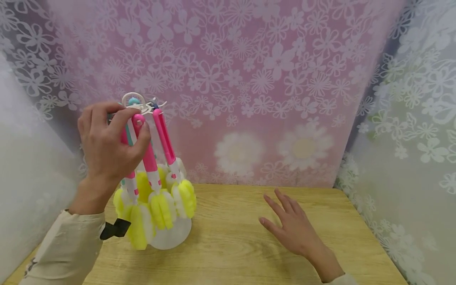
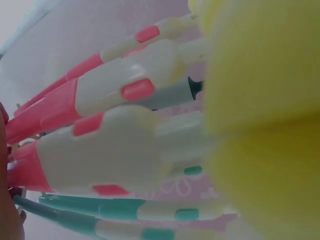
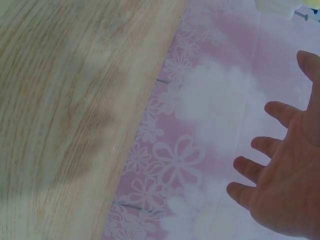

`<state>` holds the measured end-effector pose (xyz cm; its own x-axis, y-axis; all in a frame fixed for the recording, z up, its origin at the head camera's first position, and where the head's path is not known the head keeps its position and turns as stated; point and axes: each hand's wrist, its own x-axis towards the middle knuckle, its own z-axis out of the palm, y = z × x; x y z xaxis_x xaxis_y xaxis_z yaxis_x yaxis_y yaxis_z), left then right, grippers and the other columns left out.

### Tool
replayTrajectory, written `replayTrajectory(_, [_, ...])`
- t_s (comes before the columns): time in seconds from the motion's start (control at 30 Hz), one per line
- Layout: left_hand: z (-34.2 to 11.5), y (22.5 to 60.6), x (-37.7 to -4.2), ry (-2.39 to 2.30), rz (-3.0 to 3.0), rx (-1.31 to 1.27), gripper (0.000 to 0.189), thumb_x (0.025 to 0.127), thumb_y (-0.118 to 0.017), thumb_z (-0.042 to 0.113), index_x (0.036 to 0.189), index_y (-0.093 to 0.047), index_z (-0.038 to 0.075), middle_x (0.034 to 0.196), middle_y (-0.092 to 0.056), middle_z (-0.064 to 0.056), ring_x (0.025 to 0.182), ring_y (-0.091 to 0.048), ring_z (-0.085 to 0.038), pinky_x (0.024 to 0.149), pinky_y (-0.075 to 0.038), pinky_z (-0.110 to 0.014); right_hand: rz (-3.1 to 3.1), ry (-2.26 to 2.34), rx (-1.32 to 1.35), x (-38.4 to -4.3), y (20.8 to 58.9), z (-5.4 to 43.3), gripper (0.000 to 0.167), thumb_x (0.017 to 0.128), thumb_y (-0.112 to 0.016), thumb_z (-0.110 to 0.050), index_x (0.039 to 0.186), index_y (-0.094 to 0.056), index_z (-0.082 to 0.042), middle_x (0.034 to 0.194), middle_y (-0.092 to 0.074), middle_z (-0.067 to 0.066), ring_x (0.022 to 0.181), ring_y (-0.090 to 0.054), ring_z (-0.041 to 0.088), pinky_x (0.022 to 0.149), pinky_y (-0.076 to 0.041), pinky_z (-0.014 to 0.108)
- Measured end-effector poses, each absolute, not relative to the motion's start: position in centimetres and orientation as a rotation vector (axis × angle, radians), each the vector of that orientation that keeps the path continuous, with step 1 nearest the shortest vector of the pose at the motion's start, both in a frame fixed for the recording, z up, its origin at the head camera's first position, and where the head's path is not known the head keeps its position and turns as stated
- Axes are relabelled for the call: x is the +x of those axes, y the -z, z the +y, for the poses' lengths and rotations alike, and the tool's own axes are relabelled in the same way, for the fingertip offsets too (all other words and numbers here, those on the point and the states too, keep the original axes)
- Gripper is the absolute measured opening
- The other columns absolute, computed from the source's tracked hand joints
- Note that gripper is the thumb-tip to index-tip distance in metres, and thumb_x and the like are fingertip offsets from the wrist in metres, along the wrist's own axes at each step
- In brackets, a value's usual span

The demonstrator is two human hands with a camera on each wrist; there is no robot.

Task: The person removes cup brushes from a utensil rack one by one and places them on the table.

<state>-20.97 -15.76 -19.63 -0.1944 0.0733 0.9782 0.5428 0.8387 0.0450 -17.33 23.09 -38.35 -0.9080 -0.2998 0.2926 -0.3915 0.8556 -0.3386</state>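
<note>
At the left of the table several sponge bottle brushes hang from a white rotating stand, its top ring (image 1: 133,95) showing above the hand and its round base (image 1: 174,236) below. My left hand (image 1: 108,146) pinches the top of a pink-handled brush (image 1: 149,158) between thumb and fingers, at the stand's hooks. That brush ends in a yellow and white sponge head (image 1: 162,209). Another pink-handled brush (image 1: 164,136) hangs to its right. In the left wrist view a yellow sponge (image 2: 265,75) fills the right side. My right hand (image 1: 293,227) hovers over the table, fingers spread, holding nothing.
Teal-handled brushes (image 2: 120,207) hang on the same stand, behind the pink ones. The wooden table (image 1: 235,237) ends at a pink flower-patterned curtain (image 1: 231,99). Pale patterned sheets (image 1: 420,158) stand at both sides.
</note>
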Motion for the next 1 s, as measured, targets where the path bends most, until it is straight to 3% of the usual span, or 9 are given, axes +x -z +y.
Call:
replayTrajectory(0.33, [-15.7, 19.9, -20.1, 0.507, -1.855, -0.403, 0.039, 0.081, -0.060, 0.033, 0.109, -0.068, 0.006, 0.121, -0.051, -0.022, 0.118, -0.040, -0.038, 0.091, -0.037, -0.056, -2.791, -0.592, 0.533, -16.9, 38.5, 22.7, 0.064, 0.094, -0.045, -0.056, 0.148, -0.036, -0.024, 0.155, -0.020, 0.012, 0.135, -0.026, 0.042, 0.102, -0.023, 0.064])
replayTrajectory(0.63, [-15.4, 19.4, -18.9, 0.436, -1.953, -0.367, 0.041, 0.083, -0.061, 0.033, 0.112, -0.066, 0.004, 0.101, -0.059, -0.022, 0.114, -0.045, -0.039, 0.087, -0.041, -0.057, -2.786, -0.569, 0.546, -16.9, 38.7, 22.1, 0.062, 0.094, -0.044, -0.056, 0.146, -0.040, -0.023, 0.155, -0.022, 0.011, 0.133, -0.031, 0.042, 0.097, -0.029, 0.066])
replayTrajectory(0.8, [-14.9, 19.4, -19.2, 0.501, -1.894, -0.325, 0.038, 0.082, -0.064, 0.034, 0.104, -0.069, 0.003, 0.099, -0.062, -0.020, 0.116, -0.048, -0.035, 0.090, -0.043, -0.055, -2.683, -0.569, 0.603, -17.4, 38.0, 21.3, 0.056, 0.095, -0.048, -0.052, 0.141, -0.048, -0.020, 0.152, -0.031, 0.007, 0.129, -0.039, 0.037, 0.094, -0.039, 0.059])
replayTrajectory(1.0, [-14.5, 19.5, -19.7, 0.552, -1.861, -0.281, 0.040, 0.083, -0.064, 0.038, 0.101, -0.069, 0.002, 0.102, -0.062, -0.017, 0.116, -0.048, -0.031, 0.090, -0.044, -0.055, -2.441, -0.669, 0.684, -18.2, 35.9, 18.9, 0.043, 0.095, -0.056, -0.038, 0.132, -0.057, -0.017, 0.140, -0.048, 0.003, 0.119, -0.053, 0.027, 0.080, -0.051, 0.047])
